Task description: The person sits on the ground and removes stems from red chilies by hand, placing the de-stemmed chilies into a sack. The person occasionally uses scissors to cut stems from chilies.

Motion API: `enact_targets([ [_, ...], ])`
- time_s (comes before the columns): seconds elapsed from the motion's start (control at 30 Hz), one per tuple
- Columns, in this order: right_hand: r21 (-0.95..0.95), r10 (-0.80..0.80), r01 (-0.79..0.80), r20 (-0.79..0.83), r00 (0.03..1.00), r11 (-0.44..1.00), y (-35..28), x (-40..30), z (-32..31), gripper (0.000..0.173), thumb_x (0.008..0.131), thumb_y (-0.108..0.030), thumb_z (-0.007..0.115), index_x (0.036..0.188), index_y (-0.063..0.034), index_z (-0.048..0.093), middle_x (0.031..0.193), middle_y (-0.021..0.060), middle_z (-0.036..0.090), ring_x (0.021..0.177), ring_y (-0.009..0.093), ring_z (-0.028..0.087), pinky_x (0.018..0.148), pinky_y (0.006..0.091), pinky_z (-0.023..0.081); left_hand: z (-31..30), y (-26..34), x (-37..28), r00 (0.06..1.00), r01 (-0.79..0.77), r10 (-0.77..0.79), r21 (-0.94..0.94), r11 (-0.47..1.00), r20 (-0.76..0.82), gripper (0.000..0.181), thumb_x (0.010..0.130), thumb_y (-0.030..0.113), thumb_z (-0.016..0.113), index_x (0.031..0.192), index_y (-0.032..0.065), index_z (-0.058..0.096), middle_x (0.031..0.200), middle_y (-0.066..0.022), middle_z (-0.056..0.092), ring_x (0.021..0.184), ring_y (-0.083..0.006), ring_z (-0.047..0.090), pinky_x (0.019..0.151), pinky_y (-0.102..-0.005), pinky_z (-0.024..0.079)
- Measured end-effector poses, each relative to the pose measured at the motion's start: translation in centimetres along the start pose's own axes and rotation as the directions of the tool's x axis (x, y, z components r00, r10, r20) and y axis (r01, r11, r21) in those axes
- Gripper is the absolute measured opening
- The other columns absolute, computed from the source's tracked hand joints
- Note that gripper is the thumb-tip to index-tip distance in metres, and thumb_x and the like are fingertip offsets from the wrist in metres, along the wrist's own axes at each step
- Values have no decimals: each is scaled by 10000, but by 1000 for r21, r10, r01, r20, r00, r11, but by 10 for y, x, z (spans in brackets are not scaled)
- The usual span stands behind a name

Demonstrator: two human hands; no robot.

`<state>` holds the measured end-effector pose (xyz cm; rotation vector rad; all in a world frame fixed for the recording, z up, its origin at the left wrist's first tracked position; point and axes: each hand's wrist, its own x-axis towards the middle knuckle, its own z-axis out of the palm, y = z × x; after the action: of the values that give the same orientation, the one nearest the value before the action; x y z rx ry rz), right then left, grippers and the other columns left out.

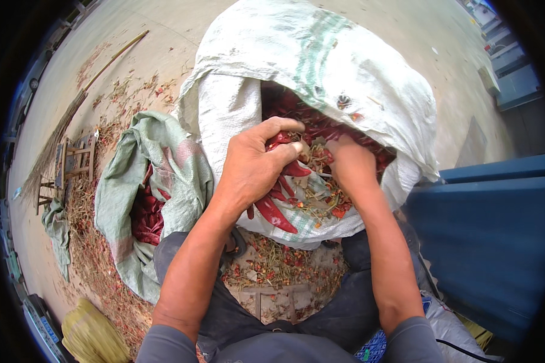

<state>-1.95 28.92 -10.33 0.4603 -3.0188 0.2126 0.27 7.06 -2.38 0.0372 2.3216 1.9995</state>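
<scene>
In front of me a large white woven sack (236,41) lies with its mouth towards me, dried red chili peppers (281,100) inside. My left hand (256,156) is closed around several red chilies at the sack's mouth. A long red chili (276,217) rests on the sack's lower flap below that hand. To its right, my right hand (352,161) reaches into the opening among chilies and dry stems (315,156); its fingertips are partly hidden and its grip is unclear. Broken chili bits and leaves (336,204) lie on the flap beneath.
At my left stands a green woven sack (113,204) holding red chilies (147,218). Beyond it are a twig broom (68,113) and a small wooden stool (79,159). A yellow sack (93,333) sits lower left. Blue metal panels (481,227) border the right. Chili litter (86,240) covers the ground.
</scene>
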Motion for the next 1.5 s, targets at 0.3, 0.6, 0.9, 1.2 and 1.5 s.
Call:
enact_targets([
  [0.3, 758, 225, -209, 84, 971, 618, -36, -13, -52, 269, 810, -174, 782, 1028, -23, 735, 899, 172, 716, 758, 295, 681, 741, 363, 523, 0, -5, 1, 966, 183, -207, 159, 970, 152, 176, 881, 135, 732, 977, -12, 714, 776, -23, 667, 727, -75, 593, 661, -261, 488],
  [0.6, 687, 51, 18, -80, 995, 727, -43, -18, -40, 189, 801, -96, 708, 951, 13, 674, 841, 208, 665, 777, 399, 653, 691, 441, 517, 17, -16, 0, 977, -75, 35, 190, 979, 209, 297, 839, 108, 752, 1107, -15, 713, 1029, -102, 695, 938, -189, 654, 846, -319, 510],
  [0.9, 730, 97, -68, 3, 995, 680, -35, -24, -68, 278, 879, -250, 743, 892, 6, 636, 801, 189, 653, 714, 354, 655, 629, 417, 520, 22, -20, -3, 964, -266, 218, 543, 796, 152, 237, 811, 93, 735, 1043, 49, 734, 1065, -127, 684, 948, -315, 674, 821, -371, 537],
  [1.2, 349, -5, 104, -273, 962, 931, -25, -20, -58, 200, 924, -229, 683, 828, -61, 631, 734, 126, 620, 632, 341, 639, 540, 430, 514, 21, -10, -7, 951, -275, 303, 624, 731, 64, 389, 827, 102, 735, 1214, 90, 701, 1270, -168, 657, 1080, -336, 677, 925, -386, 540],
  [1.5, 364, -93, 258, -415, 905, 895, -37, -21, -55, 189, 893, -174, 711, 765, -71, 619, 687, 88, 531, 570, 299, 611, 511, 396, 500, 23, -18, -5, 945, -325, 247, 508, 798, 217, 291, 826, 72, 738, 1104, 3, 686, 945, -159, 705, 856, -281, 702, 768, -358, 542],
])
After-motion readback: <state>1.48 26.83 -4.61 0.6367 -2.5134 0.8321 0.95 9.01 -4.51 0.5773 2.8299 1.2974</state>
